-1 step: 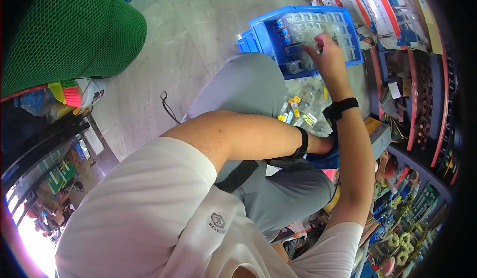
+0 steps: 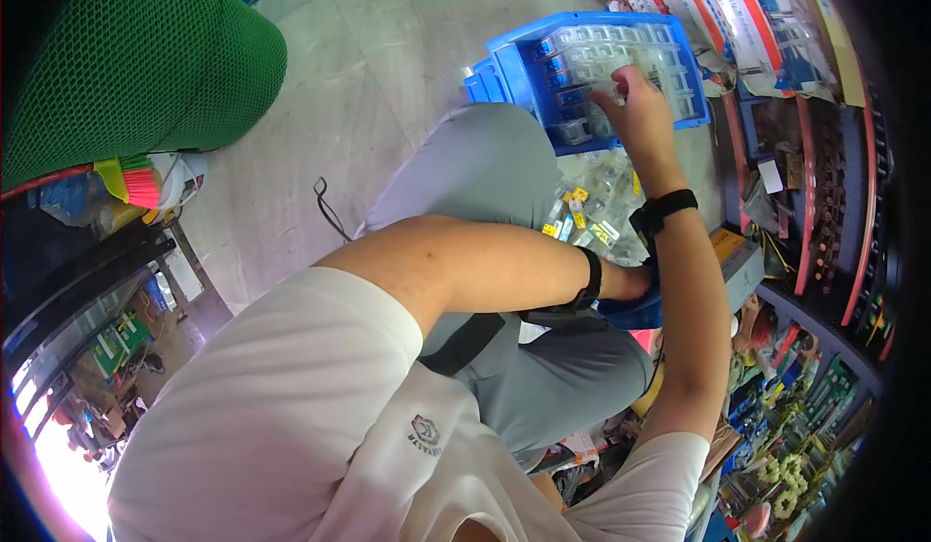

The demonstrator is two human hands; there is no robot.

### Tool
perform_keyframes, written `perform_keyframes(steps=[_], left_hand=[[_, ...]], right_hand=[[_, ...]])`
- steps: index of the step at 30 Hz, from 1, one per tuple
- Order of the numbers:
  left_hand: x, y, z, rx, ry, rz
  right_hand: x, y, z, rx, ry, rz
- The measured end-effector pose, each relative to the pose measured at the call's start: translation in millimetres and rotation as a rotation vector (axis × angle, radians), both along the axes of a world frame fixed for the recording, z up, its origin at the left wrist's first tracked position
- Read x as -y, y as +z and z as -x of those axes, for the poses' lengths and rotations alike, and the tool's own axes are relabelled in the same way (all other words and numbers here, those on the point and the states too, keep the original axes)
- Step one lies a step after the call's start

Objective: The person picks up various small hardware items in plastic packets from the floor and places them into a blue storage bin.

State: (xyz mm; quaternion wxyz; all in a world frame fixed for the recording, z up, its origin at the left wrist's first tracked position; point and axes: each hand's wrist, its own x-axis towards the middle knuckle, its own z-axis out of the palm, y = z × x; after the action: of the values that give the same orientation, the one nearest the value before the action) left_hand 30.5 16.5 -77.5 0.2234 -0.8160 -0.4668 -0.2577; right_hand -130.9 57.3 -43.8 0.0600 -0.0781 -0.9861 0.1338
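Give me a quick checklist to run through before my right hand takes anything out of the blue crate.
1. Right hand over the blue crate: ok, it rests on the small clear packets inside.
2. Fingers closed on a packet: cannot tell, they are hidden by the back of the hand.
3. Left hand free: cannot tell, it is mostly hidden behind the right forearm, at something blue.
4. Crate steady on the floor: ok, it sits flat by the knee.
5. Loose packets beside the crate: not ok, scattered near the leg.
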Motion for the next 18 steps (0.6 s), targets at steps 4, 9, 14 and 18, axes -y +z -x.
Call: perform_keyframes(steps=[4,9,14,18], left_hand=[[1.1,0.5,0.9,0.009,0.007,0.009],[1.6,-0.4,1.6,0.013,0.010,0.021],[-0.5,0.7,-0.2,0.019,0.004,0.028],[-2.6,1.8,-0.6,0.032,0.002,0.028]], right_hand=[[9.4,-2.8,0.6,-0.039,0.165,-0.171],[13.2,-11.7,0.3,-0.058,0.152,-0.265],[4.4,-8.0,1.0,-0.060,0.148,-0.110],[-2.2,-3.5,6.6,-0.204,0.287,-0.079]])
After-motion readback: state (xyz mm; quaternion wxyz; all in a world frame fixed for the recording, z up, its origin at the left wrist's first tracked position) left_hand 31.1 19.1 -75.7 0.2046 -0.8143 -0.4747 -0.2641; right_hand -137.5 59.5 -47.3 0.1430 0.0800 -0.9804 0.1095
